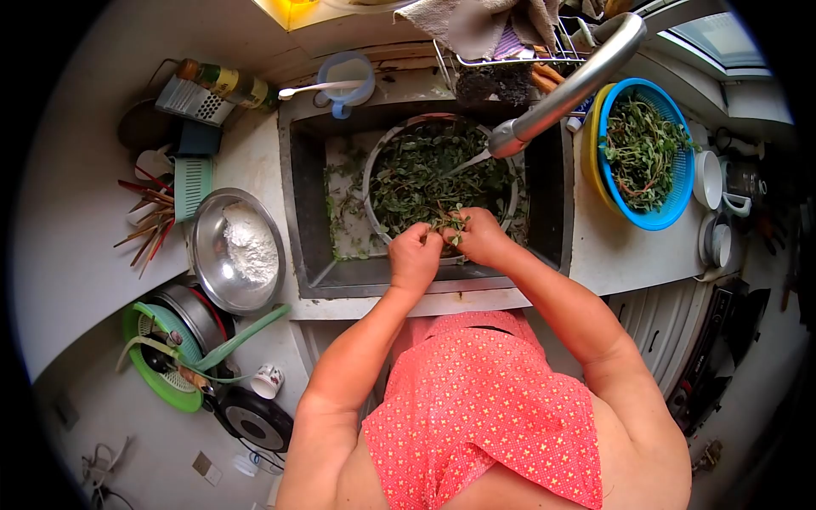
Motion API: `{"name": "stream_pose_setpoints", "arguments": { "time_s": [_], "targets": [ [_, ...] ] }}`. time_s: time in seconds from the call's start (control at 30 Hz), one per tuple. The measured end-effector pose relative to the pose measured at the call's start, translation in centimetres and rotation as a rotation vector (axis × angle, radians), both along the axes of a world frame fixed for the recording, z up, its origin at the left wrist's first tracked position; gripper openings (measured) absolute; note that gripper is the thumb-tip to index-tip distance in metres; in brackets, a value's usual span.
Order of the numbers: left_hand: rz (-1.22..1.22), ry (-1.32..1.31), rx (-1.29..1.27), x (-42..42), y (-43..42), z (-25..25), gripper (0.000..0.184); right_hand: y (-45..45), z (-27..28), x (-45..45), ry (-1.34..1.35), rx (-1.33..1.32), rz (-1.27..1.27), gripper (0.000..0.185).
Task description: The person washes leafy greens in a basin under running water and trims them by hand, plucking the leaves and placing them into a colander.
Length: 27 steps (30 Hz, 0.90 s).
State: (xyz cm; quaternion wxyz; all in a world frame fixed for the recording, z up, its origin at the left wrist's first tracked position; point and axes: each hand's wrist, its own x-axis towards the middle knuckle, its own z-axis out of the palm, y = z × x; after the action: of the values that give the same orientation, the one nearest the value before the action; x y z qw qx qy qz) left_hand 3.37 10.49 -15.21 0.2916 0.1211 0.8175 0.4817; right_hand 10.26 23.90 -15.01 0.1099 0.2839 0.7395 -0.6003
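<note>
A round basin point(369, 183) full of leafy greens point(425, 170) sits in the metal sink point(557, 212). Water runs from the faucet point(510, 136) into it. Over the basin's near rim, my left hand point(415, 253) and my right hand point(478, 236) are close together. Both have their fingers closed on a small bunch of leafy stems point(453, 228) between them. Loose leaves and stems lie on the sink floor around the basin.
At right, a blue colander point(689, 191) holds more greens. A steel bowl point(208, 276) with white powder stands at left, beside a chopstick holder point(194, 183). Behind the sink are a blue-rimmed plastic cup point(347, 72) and a wire rack point(501, 61).
</note>
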Motion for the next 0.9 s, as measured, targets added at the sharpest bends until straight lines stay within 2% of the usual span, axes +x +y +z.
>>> {"name": "stream_pose_setpoints", "arguments": {
  "time_s": [0.07, 0.13, 0.17, 0.2, 0.23, 0.3, 0.37, 0.4, 0.47, 0.53, 0.67, 0.73, 0.77, 0.8, 0.83, 0.9],
  "targets": [
    [-0.005, -0.039, -0.001, -0.1, -0.3, -0.6, 0.015, -0.2, -0.3, 0.1, 0.009, 0.035, -0.01, 0.018],
    [-0.011, -0.078, -0.003, -0.4, -0.9, -0.9, 0.015, 0.0, -1.8, 0.8, 0.073, 0.189, 0.12, 0.021],
    [-0.224, 0.237, -0.021, -0.8, -1.4, -0.7, 0.012, 0.1, -1.6, 0.9, 0.072, 0.188, 0.122, 0.021],
    [-0.435, 0.552, -0.042, -1.2, -1.9, -0.4, 0.01, 0.3, -1.1, 0.9, 0.101, 0.208, 0.239, 0.023],
    [-0.435, 0.55, -0.047, -1.5, -2.4, -0.1, 0.01, 0.3, -0.9, 1.0, 0.128, 0.226, 0.354, 0.025],
    [-0.742, 0.543, -0.038, -2.2, -3.1, 0.5, 0.009, 0.3, -1.2, 1.3, 0.16, 0.191, 0.424, 0.023],
    [-0.794, 0.576, 0.008, -2.5, -3.5, 0.1, 0.009, 0.1, -0.9, 1.7, 0.049, -0.081, 0.396, 0.019],
    [-0.773, 0.535, 0.02, -2.6, -3.4, 0.4, 0.01, 0.0, -0.6, 1.7, 0.049, -0.083, 0.395, 0.019],
    [-0.751, 0.491, 0.029, -2.4, -3.5, 0.5, 0.01, -0.2, 0.0, 1.7, 0.026, -0.42, 0.172, 0.021],
    [-0.409, -0.159, 0.217, -1.4, -3.1, 0.2, 0.011, 0.3, 1.0, 1.5, -0.007, -0.454, 0.146, 0.019],
    [-0.292, -0.281, 0.341, -0.4, -2.8, -0.6, 0.012, 0.3, 1.4, 2.0, 0.02, -0.506, 0.078, 0.017],
    [-0.588, 0.459, 0.108, -1.1, -2.5, 0.4, 0.008, 0.0, 0.9, 2.5, 0.027, -0.48, 0.052, 0.017],
    [-0.589, 0.46, 0.108, -1.4, -2.6, 0.7, 0.008, -0.2, 0.5, 2.7, 0.004, -0.42, 0.118, 0.017],
    [-0.701, 0.571, 0.088, -1.6, -2.7, 1.0, 0.008, -0.3, 0.3, 3.0, -0.018, -0.359, 0.184, 0.018],
    [-0.813, 0.683, 0.067, -1.8, -2.8, 1.1, 0.009, -0.4, 0.2, 3.1, -0.015, -0.359, 0.183, 0.018],
    [-0.849, 0.716, 0.098, -1.9, -2.8, 1.0, 0.012, -0.6, 0.4, 3.5, -0.14, -0.371, 0.231, 0.02]
  ]
}}
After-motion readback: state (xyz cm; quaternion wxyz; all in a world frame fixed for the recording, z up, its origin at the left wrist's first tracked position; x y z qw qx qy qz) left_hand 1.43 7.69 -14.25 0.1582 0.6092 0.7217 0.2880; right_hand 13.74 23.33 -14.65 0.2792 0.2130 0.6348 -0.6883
